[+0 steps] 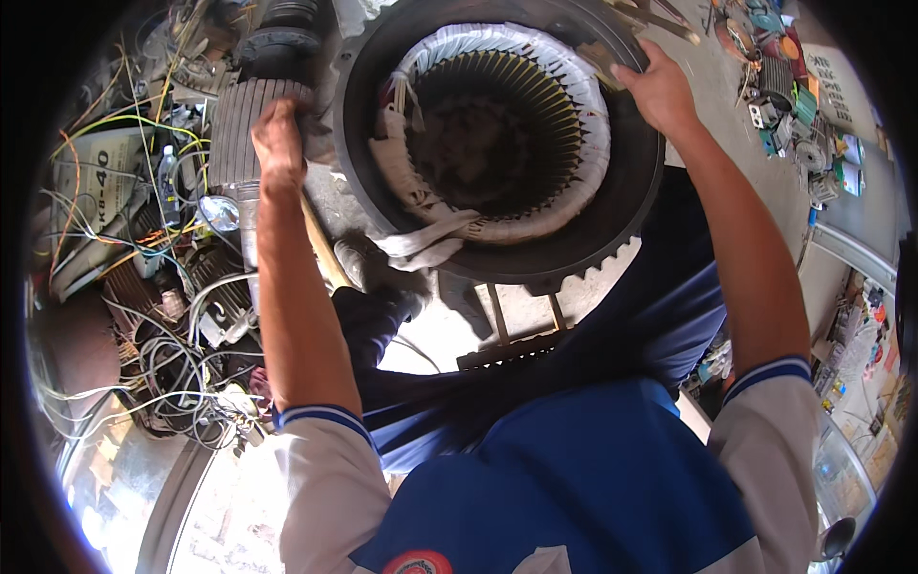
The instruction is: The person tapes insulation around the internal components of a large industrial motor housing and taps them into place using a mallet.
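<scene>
A large dark motor housing (356, 163) stands with its round opening toward me. Inside it sits a ring of windings (585, 191) wrapped in white tape, with dark slots inside the ring. Loose white tape ends (421, 247) hang over the near-left rim. My right hand (665, 96) grips the housing's upper-right rim, its thumb lying over the inner side beside a beige strip (598, 62). To the left, my left hand (278, 143) is closed in front of a grey ribbed rotor (239, 134); what its fingers hold, if anything, is hidden.
Tangled cables (186, 378), a clear bottle (168, 187) and motor parts crowd the left side. Below the housing, a toothed dark bar (512, 351) lies by my legs. Small parts and boxes (808, 105) are piled at the far right. A wooden handle (325, 244) leans near the rotor.
</scene>
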Action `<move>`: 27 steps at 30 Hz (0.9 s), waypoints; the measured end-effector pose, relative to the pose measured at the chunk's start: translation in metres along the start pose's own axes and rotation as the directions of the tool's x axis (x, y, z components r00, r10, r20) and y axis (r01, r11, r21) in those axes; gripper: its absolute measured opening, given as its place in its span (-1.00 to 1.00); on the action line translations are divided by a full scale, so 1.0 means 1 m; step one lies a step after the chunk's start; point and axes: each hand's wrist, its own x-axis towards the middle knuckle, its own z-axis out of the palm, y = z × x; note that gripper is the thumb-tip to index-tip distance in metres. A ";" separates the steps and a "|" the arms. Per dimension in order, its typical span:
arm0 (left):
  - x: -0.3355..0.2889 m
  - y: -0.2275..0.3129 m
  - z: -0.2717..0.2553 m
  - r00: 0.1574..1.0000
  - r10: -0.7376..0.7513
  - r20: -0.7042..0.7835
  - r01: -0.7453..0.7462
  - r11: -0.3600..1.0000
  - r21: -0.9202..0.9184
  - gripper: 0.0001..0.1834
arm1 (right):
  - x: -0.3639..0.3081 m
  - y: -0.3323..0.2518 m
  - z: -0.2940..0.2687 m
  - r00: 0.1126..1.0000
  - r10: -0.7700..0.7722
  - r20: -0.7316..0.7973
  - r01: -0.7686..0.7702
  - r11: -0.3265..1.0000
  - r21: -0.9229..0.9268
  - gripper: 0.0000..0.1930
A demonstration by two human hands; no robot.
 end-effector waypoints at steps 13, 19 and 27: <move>-0.148 0.017 0.051 0.829 -0.342 -0.441 0.289 0.939 -0.185 -0.64 | 0.039 0.033 -0.005 0.957 -0.273 0.101 0.268 0.961 0.062 -0.26; -0.216 0.074 0.074 0.922 0.234 -0.310 0.036 0.743 0.668 -0.57 | 0.020 0.011 -0.020 0.968 -0.140 0.208 0.122 0.988 0.097 -0.30; -0.383 0.107 0.146 0.512 -0.590 0.624 -0.137 0.662 0.737 -0.41 | 0.009 -0.014 -0.048 0.976 -0.068 0.206 0.055 0.996 0.069 -0.38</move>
